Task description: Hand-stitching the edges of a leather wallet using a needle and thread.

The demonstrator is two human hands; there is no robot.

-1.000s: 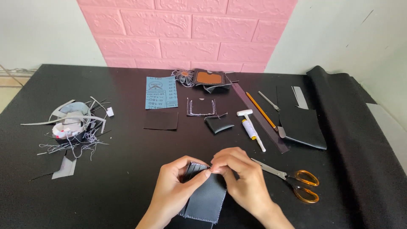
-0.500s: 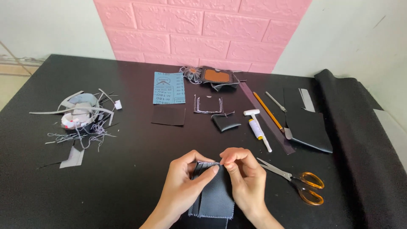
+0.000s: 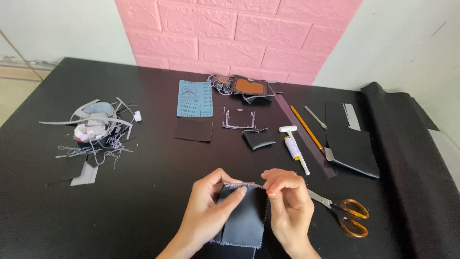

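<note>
At lower centre my left hand (image 3: 206, 213) and right hand (image 3: 287, 208) both pinch the dark leather piece (image 3: 242, 220), edges already stitched, the top corner unfinished.

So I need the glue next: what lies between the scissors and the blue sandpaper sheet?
In the head view, the white glue tube and a small folded black piece lie between the scissors and sandpaper.

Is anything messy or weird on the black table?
Yes. At the left lies a messy pile of scraps: grey strips and loose threads strewn about. The rest lies fairly tidy. Both hands, left hand and right hand, grip a dark stitched leather piece.
</note>
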